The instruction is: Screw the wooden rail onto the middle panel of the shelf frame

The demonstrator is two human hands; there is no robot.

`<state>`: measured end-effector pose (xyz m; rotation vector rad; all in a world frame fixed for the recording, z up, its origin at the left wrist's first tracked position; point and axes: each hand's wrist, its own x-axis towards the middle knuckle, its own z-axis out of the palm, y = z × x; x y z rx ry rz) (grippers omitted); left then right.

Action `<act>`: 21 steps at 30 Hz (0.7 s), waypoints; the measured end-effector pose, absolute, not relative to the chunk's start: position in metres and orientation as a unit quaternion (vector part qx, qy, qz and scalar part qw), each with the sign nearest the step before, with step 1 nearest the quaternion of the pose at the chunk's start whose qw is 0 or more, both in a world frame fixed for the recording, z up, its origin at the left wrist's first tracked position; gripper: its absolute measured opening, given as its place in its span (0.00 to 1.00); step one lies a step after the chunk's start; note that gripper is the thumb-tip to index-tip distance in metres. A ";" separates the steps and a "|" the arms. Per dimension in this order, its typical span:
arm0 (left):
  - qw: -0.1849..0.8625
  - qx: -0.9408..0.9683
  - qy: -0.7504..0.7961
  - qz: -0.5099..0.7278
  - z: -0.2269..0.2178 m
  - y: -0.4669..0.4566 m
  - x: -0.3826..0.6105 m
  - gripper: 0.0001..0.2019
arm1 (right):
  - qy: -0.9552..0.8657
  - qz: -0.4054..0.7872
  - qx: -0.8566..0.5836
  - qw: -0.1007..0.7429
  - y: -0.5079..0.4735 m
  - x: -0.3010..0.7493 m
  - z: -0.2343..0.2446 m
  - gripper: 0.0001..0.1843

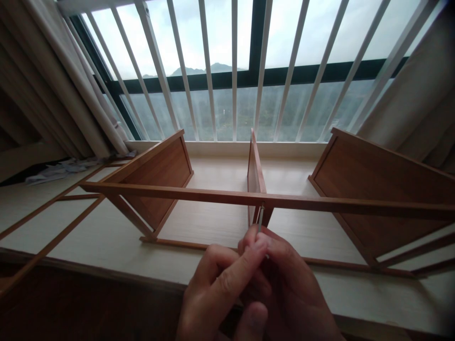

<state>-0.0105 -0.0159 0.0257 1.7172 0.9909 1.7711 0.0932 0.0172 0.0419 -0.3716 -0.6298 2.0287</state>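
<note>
Windowsill (220, 170): hands (256, 284) pinching screwdriver (260, 219) at shelf frame (213, 194)

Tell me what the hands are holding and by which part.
Both hands, left hand and right hand, pinch a thin metal tool by its lower end; its tip meets the wooden rail. Its handle is hidden.

Backlit: daylight thru window (227, 71), sky blown out w/ glare. Foreground dim, hands (249, 289) in shadow & slightly soft. Wide-angle warp bends bars (152, 52) & curtains (419, 85) at edges. Corners darkest.
</note>
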 end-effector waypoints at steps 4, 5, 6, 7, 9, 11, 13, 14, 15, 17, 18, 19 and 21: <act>0.229 0.614 0.369 0.659 0.022 -0.015 -0.014 0.18 | -0.239 0.817 -0.156 0.500 0.019 0.089 0.037 0.16; 0.227 0.612 0.371 0.661 0.021 -0.014 -0.016 0.17 | -0.233 0.814 -0.166 0.506 0.020 0.089 0.037 0.14; 0.226 0.607 0.374 0.664 0.020 -0.014 -0.018 0.17 | -0.226 0.810 -0.178 0.511 0.020 0.089 0.037 0.13; 0.226 0.600 0.378 0.669 0.018 -0.013 -0.019 0.16 | -0.221 0.806 -0.188 0.516 0.020 0.089 0.037 0.11; 0.229 0.583 0.389 0.676 0.013 -0.011 -0.022 0.14 | -0.216 0.802 -0.197 0.521 0.020 0.090 0.039 0.10; 0.239 0.572 0.402 0.673 0.007 -0.009 -0.024 0.13 | -0.214 0.800 -0.204 0.523 0.020 0.091 0.040 0.11; 0.254 0.566 0.415 0.665 -0.001 -0.006 -0.025 0.12 | -0.216 0.797 -0.206 0.525 0.020 0.092 0.041 0.11; 0.262 0.563 0.422 0.660 -0.004 -0.005 -0.024 0.12 | -0.217 0.796 -0.206 0.526 0.020 0.092 0.041 0.11; 0.270 0.559 0.431 0.655 -0.008 -0.004 -0.024 0.11 | -0.218 0.796 -0.204 0.527 0.021 0.093 0.040 0.10; 0.290 0.550 0.447 0.643 -0.015 -0.004 -0.021 0.11 | -0.216 0.797 -0.191 0.530 0.021 0.094 0.040 0.09; 0.301 0.542 0.455 0.639 -0.018 -0.004 -0.020 0.10 | -0.216 0.800 -0.182 0.529 0.021 0.095 0.040 0.09; 0.312 0.531 0.462 0.637 -0.020 -0.005 -0.019 0.10 | -0.215 0.805 -0.170 0.526 0.022 0.095 0.040 0.09; 0.338 0.514 0.471 0.632 -0.024 -0.007 -0.016 0.10 | -0.210 0.818 -0.149 0.514 0.023 0.097 0.040 0.09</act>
